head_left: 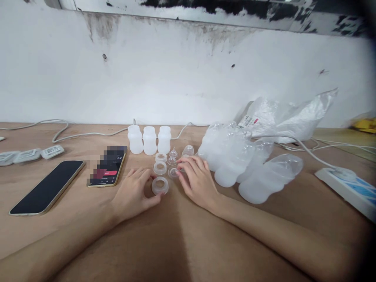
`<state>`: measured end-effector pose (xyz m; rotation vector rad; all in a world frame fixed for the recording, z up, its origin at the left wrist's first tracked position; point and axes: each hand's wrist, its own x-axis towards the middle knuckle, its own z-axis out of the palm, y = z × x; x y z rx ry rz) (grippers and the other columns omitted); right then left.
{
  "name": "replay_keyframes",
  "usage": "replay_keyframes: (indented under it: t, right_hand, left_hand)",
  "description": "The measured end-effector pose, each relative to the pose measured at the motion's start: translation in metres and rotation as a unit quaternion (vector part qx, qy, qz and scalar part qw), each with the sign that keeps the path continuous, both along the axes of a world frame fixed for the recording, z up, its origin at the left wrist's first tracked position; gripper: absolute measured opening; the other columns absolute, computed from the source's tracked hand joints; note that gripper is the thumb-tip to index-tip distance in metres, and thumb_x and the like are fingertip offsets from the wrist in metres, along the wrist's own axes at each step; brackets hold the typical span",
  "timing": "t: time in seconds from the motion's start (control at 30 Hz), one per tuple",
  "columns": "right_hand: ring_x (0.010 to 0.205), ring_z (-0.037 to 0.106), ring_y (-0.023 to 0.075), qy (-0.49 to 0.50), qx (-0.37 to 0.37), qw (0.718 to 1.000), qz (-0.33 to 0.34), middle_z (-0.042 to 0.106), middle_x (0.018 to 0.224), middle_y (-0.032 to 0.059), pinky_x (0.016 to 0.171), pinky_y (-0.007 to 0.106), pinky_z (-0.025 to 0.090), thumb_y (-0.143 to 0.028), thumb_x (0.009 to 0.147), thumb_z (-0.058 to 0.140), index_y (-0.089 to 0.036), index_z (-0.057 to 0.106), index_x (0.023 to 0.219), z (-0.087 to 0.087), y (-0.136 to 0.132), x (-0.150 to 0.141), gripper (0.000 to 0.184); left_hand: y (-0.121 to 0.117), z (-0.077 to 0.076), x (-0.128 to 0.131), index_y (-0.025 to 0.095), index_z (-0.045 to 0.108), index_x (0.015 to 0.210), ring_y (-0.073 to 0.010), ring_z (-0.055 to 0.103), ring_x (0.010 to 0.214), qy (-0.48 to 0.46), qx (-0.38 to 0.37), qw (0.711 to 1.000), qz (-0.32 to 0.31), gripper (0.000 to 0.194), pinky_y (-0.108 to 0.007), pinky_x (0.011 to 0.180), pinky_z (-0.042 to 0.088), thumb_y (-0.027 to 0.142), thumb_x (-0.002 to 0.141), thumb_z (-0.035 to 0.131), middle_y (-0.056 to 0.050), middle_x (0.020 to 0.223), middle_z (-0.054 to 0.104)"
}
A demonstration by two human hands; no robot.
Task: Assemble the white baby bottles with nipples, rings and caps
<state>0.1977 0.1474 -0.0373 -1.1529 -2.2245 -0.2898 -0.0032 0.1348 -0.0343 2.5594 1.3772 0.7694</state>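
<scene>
My left hand (135, 192) has its thumb and forefinger around the nearest translucent screw ring (160, 185), which lies flat on the table. Two more rings, a middle one (160, 168) and a far one (160, 157), line up behind it. Beside them runs a row of clear bottle nipples; my right hand's (198, 180) fingertips reach the nearest nipple (173, 172). Those fingers are apart and bent over clear domed caps, partly hiding them; the farthest cap (188, 150) shows. Three frosted baby bottles, including the middle one (149, 140), stand behind the rings.
Right of my hands lies a pile of frosted bottles with clear caps (258, 178). Behind it is a plastic bag (273, 117). A power strip (349, 184) sits far right. Two phones, a dark one (48, 188) and a lit one (107, 166), lie left, near small white packs (28, 155).
</scene>
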Motion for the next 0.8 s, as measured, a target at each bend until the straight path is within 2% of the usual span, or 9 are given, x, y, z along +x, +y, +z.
replay_keyframes:
  t: [0.1, 0.27, 0.43, 0.6, 0.8]
  right_hand:
    - [0.088, 0.049, 0.0187, 0.034, -0.037, 0.997, 0.063, 0.062, 0.089, 0.0042, 0.076, 0.034, 0.033, -0.017, 0.085, 0.040, -0.016, 0.050, 0.087, 0.001, -0.011, -0.001, 0.010]
    - [0.080, 0.050, 0.0166, 0.000, -0.058, 0.984, 0.166, 0.061, 0.082, 0.0040, 0.073, 0.032, 0.035, -0.016, 0.085, 0.041, -0.015, 0.049, 0.085, -0.003, -0.015, -0.004, 0.008]
    - [0.083, 0.050, 0.0171, -0.015, -0.125, 0.979, 0.160, 0.059, 0.089, 0.0065, 0.079, 0.032, 0.036, -0.021, 0.084, 0.044, -0.013, 0.050, 0.096, -0.005, -0.011, -0.004, 0.015]
    - [0.093, 0.048, 0.0210, -0.045, -0.167, 0.975, 0.138, 0.058, 0.096, 0.0076, 0.083, 0.037, 0.035, -0.032, 0.081, 0.050, -0.015, 0.053, 0.099, -0.002, -0.013, -0.004, 0.025]
    - [0.098, 0.048, 0.0192, -0.011, -0.164, 0.968, 0.189, 0.056, 0.103, 0.0081, 0.086, 0.036, 0.037, -0.016, 0.084, 0.043, -0.015, 0.048, 0.103, -0.003, -0.011, -0.002, 0.019]
  left_hand:
    - [-0.001, 0.000, -0.003, 0.018, 0.048, 0.090, -0.0185, 0.054, 0.080, -0.058, -0.007, 0.998, 0.011, 0.020, -0.031, 0.072, 0.042, 0.028, 0.074, 0.054, -0.002, 0.083, 0.058]
    - [-0.001, 0.001, -0.004, 0.018, 0.047, 0.094, -0.0165, 0.054, 0.082, -0.083, 0.001, 0.997, -0.003, 0.015, -0.030, 0.075, 0.042, 0.028, 0.084, 0.045, -0.004, 0.090, 0.059]
    - [-0.001, 0.000, -0.003, 0.018, 0.047, 0.099, -0.0169, 0.053, 0.088, -0.077, 0.005, 0.997, -0.032, 0.017, -0.030, 0.078, 0.042, 0.026, 0.084, 0.045, -0.005, 0.096, 0.058]
    - [0.001, -0.004, -0.005, 0.018, 0.041, 0.111, -0.0159, 0.054, 0.084, -0.095, 0.019, 0.995, -0.019, 0.032, -0.029, 0.075, 0.045, 0.026, 0.082, 0.050, -0.005, 0.096, 0.057]
    - [0.004, -0.008, -0.007, 0.018, 0.044, 0.111, -0.0146, 0.056, 0.086, -0.134, 0.017, 0.990, -0.044, 0.036, -0.027, 0.078, 0.046, 0.026, 0.078, 0.057, -0.004, 0.099, 0.059]
